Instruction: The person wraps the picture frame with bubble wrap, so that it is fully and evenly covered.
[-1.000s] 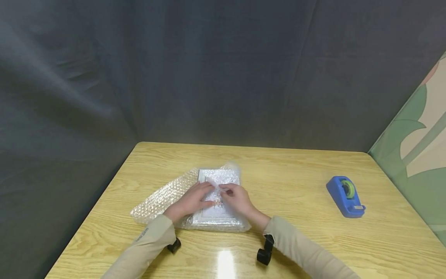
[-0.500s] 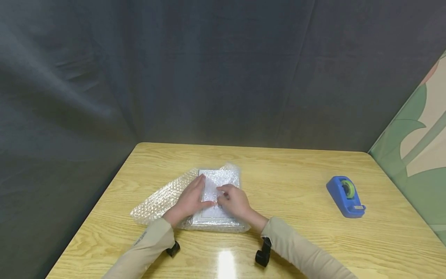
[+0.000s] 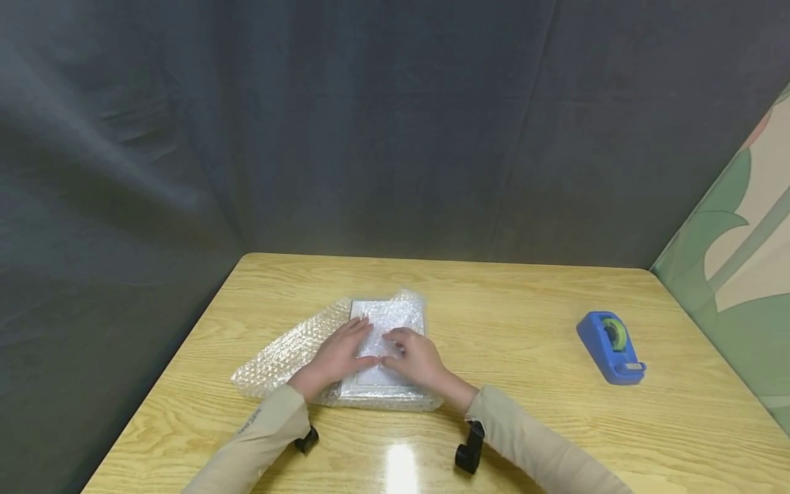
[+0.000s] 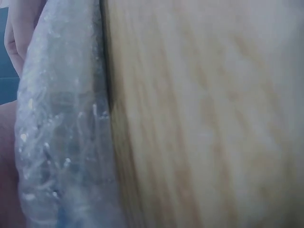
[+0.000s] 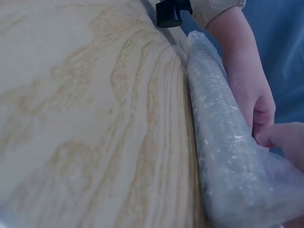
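Note:
A flat white picture frame (image 3: pixel 379 391) lies on the table, covered with clear bubble wrap (image 3: pixel 290 351) that trails loose to the left. My left hand (image 3: pixel 336 355) rests on its left half, fingers extended and thumb pointing right. Over the right half, my right hand (image 3: pixel 421 360) touches the wrap with bent index finger and thumb, a gap between them. The right wrist view has the bubble wrap (image 5: pixel 221 137) edge-on, with the left hand (image 5: pixel 249 90) behind it. In the left wrist view, the bubble wrap (image 4: pixel 66 133) hides most of both hands.
A blue tape dispenser (image 3: pixel 607 348) with a green-cored roll stands on the right of the wooden table (image 3: pixel 512 309). Dark curtain (image 3: pixel 382 130) hangs behind and to the left. A patterned panel (image 3: pixel 749 295) borders the right side.
My left fingers spread up along the frame, then came back down toward its middle. The right index finger and thumb, closer together before, now sit apart on the wrap. The frame stayed put.

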A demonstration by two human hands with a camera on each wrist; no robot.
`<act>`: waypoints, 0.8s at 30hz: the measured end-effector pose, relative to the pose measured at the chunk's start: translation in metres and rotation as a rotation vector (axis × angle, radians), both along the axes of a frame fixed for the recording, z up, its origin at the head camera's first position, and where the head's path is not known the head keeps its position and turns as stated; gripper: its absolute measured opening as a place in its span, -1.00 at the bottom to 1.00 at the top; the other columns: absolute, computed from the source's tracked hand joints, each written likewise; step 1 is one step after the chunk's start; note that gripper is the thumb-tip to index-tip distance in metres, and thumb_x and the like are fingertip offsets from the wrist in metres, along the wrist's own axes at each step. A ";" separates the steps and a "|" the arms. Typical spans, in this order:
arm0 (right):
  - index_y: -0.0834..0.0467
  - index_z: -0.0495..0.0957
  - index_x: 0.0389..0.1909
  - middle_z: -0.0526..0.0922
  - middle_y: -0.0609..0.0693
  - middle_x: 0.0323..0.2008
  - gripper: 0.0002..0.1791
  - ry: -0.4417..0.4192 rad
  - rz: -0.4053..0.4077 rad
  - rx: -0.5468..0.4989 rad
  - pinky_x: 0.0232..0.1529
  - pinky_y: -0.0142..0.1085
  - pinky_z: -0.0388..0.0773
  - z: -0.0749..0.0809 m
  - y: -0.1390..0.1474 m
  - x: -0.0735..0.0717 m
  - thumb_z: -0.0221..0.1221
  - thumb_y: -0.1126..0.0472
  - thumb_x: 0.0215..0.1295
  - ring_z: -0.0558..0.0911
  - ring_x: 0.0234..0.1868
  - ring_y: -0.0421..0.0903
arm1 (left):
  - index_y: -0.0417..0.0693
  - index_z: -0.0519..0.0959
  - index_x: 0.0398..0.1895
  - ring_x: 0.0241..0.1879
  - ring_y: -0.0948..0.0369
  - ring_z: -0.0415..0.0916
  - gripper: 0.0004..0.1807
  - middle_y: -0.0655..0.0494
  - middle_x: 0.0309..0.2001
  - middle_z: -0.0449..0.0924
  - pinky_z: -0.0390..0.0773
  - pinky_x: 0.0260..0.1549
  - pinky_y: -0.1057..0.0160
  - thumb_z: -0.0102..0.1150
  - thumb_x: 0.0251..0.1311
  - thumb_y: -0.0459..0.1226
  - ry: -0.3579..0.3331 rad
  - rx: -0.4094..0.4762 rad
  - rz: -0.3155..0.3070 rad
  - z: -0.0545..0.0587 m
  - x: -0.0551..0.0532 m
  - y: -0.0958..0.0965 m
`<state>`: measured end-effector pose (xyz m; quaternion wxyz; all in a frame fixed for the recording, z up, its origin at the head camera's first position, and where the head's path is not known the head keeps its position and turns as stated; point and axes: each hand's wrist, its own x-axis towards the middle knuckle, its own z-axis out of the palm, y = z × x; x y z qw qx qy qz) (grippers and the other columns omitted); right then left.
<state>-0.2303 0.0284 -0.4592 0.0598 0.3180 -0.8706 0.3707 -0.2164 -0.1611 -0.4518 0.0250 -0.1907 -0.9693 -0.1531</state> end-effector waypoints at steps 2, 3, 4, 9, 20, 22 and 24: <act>0.31 0.53 -0.06 0.56 0.16 -0.06 -0.57 -0.051 0.045 -0.068 -0.20 -0.26 0.58 0.000 0.004 0.000 0.25 0.21 0.03 0.59 -0.19 0.01 | -0.20 0.23 0.28 0.35 -0.02 -0.03 -0.20 -0.09 0.35 0.08 0.05 0.27 -0.05 0.12 0.08 0.10 -0.009 -0.017 0.000 0.001 -0.001 0.000; 0.33 0.51 -0.05 0.55 0.18 -0.05 -0.59 -0.084 0.071 -0.126 -0.17 -0.27 0.58 -0.001 0.006 0.000 0.24 0.25 0.05 0.58 -0.16 0.04 | -0.21 0.24 0.28 0.34 -0.02 -0.03 -0.21 -0.10 0.34 0.09 0.05 0.27 -0.04 0.11 0.08 0.10 -0.011 -0.019 -0.003 0.002 -0.001 0.000; 0.36 0.50 -0.05 0.54 0.21 -0.05 -0.61 -0.112 0.090 -0.182 -0.15 -0.24 0.58 0.002 0.008 0.002 0.21 0.32 0.06 0.58 -0.14 0.09 | -0.21 0.24 0.27 0.34 -0.02 -0.03 -0.21 -0.10 0.34 0.09 0.05 0.27 -0.04 0.11 0.09 0.10 -0.014 -0.024 -0.006 0.002 -0.001 0.000; 0.41 0.50 -0.12 0.52 0.26 -0.08 -0.70 -0.130 0.054 -0.422 -0.10 -0.19 0.56 0.006 0.023 -0.003 0.12 0.54 0.06 0.53 -0.05 0.19 | -0.25 0.26 0.26 0.34 -0.03 -0.02 -0.22 -0.13 0.33 0.11 0.05 0.28 -0.01 0.10 0.10 0.10 -0.020 -0.025 -0.015 0.002 -0.002 0.000; 0.37 0.23 0.22 0.10 0.37 0.29 -0.36 0.009 -0.051 -0.180 0.29 0.11 -0.02 -0.016 0.029 -0.055 0.16 0.21 0.15 0.08 0.31 0.26 | -0.26 0.24 0.27 0.35 -0.04 -0.05 -0.23 -0.16 0.33 0.09 0.03 0.28 -0.02 0.08 0.12 0.07 -0.036 -0.001 -0.048 0.001 -0.003 -0.003; 0.37 0.24 0.22 0.06 0.36 0.31 -0.35 0.014 -0.035 -0.121 0.28 0.13 -0.04 -0.017 0.023 -0.057 0.15 0.16 0.16 0.02 0.33 0.28 | -0.26 0.21 0.28 0.36 -0.04 -0.09 -0.22 -0.16 0.36 0.03 0.00 0.29 -0.02 0.07 0.14 0.07 -0.051 0.030 -0.054 0.000 -0.003 -0.004; 0.37 0.27 0.21 0.05 0.39 0.30 -0.35 0.039 -0.033 -0.064 0.25 0.19 -0.03 -0.018 0.017 -0.056 0.15 0.11 0.15 -0.01 0.32 0.33 | -0.23 0.14 0.32 0.37 -0.02 -0.14 -0.19 -0.13 0.39 -0.07 -0.05 0.30 -0.01 0.06 0.14 0.07 -0.079 0.077 -0.051 0.000 -0.003 -0.004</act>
